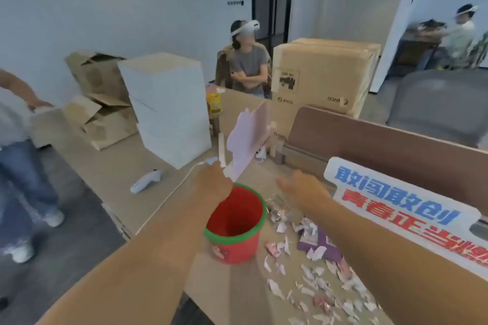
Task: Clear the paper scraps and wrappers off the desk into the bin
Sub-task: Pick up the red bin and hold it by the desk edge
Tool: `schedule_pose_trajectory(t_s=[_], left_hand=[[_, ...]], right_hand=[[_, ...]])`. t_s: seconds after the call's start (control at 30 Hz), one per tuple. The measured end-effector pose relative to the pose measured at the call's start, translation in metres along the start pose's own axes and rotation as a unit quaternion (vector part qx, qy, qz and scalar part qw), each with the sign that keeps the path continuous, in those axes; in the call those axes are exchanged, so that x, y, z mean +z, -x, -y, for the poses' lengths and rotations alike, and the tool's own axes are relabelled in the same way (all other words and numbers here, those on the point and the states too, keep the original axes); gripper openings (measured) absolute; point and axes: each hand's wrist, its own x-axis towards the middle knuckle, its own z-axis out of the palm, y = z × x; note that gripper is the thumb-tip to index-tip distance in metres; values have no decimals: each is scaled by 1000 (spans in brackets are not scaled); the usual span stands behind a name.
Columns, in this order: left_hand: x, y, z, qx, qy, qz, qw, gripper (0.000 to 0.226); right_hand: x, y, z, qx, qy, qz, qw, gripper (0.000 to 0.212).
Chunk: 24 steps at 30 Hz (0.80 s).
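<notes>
On the bench [237, 295], torn paper scraps [314, 282] are scattered right of a red bin [235, 227]. Above the bin's far rim, a pale pink sheet [247, 142] is pinched upright in the left hand [211, 182]'s grip. The right hand [301, 187] is held open, its grip apart, over crumpled wrappers [277, 208].

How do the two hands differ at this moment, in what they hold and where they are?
The left hand pinches a large pale pink paper piece above the red bin; the right hand is open and holds nothing. The left hand is at the bin's rim; the right hand hovers beside it, over the crumpled wrappers. Both reach forward over the desk.
</notes>
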Motion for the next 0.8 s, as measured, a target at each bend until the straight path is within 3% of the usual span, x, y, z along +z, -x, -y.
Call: schedule_pose_trajectory(t_s=[0.13,0.33,0.5,0.7,0.8], left_hand=[[32,-2,62,-121,77,25,989,60],[51,-23,93,-168,203,25,964,66],[65,-44,80,-100,303,66,946,14],[81,-41,32,42,264,86,960,15],[94,-27,1,112,252,104,955,14]], right_hand=[[91,-9,3,21,-94,47,994,51],[151,-19,5,135,-145,4,980,47],[174,-30,-16,162,-279,-70,944,31],[181,12,-63,232,-332,-103,908,37],[181,56,-119,327,-301,-164,880,37]])
